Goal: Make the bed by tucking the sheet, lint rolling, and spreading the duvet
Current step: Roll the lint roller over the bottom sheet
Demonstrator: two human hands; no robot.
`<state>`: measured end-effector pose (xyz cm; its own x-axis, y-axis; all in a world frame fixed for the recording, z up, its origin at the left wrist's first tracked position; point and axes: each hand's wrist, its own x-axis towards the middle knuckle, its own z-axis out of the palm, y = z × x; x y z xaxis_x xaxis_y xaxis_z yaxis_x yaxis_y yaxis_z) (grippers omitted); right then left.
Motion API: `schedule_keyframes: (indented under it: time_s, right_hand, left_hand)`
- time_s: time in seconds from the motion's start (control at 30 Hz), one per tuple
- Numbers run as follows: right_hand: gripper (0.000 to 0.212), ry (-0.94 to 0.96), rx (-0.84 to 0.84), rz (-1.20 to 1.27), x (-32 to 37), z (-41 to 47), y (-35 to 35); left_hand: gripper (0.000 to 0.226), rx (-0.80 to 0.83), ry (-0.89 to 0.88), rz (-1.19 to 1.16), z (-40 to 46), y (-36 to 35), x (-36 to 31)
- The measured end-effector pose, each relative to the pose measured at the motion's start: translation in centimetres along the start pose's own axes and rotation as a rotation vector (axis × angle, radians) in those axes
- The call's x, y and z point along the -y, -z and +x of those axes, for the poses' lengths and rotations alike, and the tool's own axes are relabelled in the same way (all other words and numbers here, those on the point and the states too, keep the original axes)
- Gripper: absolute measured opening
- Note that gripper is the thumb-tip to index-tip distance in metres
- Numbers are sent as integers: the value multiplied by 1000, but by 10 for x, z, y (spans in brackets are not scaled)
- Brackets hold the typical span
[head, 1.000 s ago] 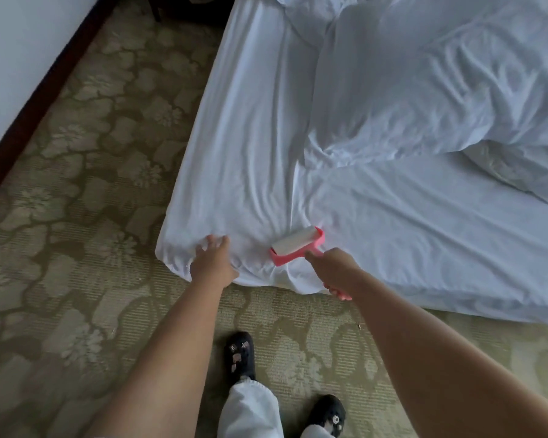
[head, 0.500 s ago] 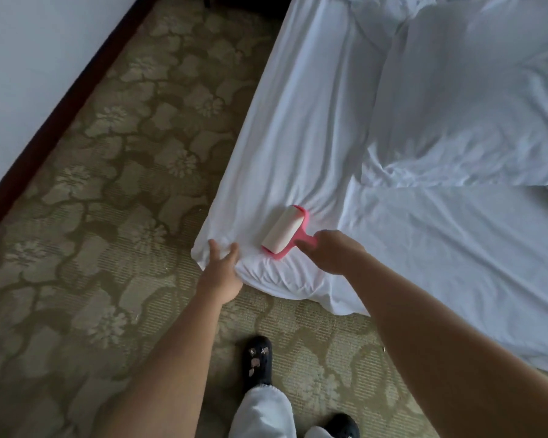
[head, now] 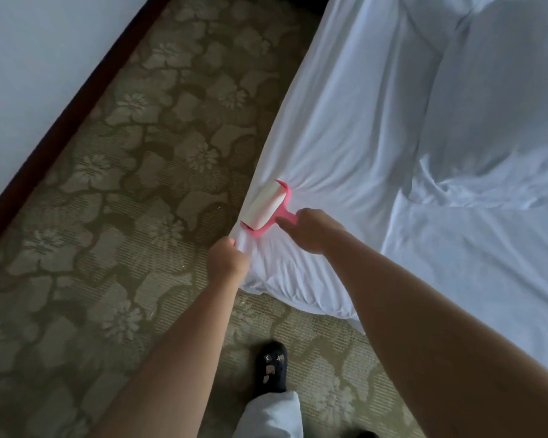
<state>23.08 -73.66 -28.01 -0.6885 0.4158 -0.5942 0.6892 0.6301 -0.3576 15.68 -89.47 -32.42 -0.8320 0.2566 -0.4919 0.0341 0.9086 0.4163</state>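
Fingers of the right hand (head: 310, 230) curl around the pink handle of the lint roller (head: 268, 209), whose white roll lies on the sheet (head: 339, 147) just beyond that hand, at the bed's corner edge. Just below the roller, the left hand (head: 227, 260) clenches a bunch of the sheet at the corner, and creases fan out from both hands. Well beyond the right hand, the crumpled duvet (head: 500, 99) lies heaped on the bed. Patterned carpet (head: 133, 184) spreads to the left of the left hand.
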Motion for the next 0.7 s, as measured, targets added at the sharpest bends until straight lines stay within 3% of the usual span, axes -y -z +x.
schedule_keyframes:
  time_s: [0.3, 0.7]
  right_hand:
    - [60, 0, 22, 10, -76, -61, -2]
    - [61, -185, 70, -199, -276, -216, 14]
  left_hand:
    - [48, -18, -80, 229, -43, -32, -5]
    - [73, 255, -421, 377, -174, -145, -77]
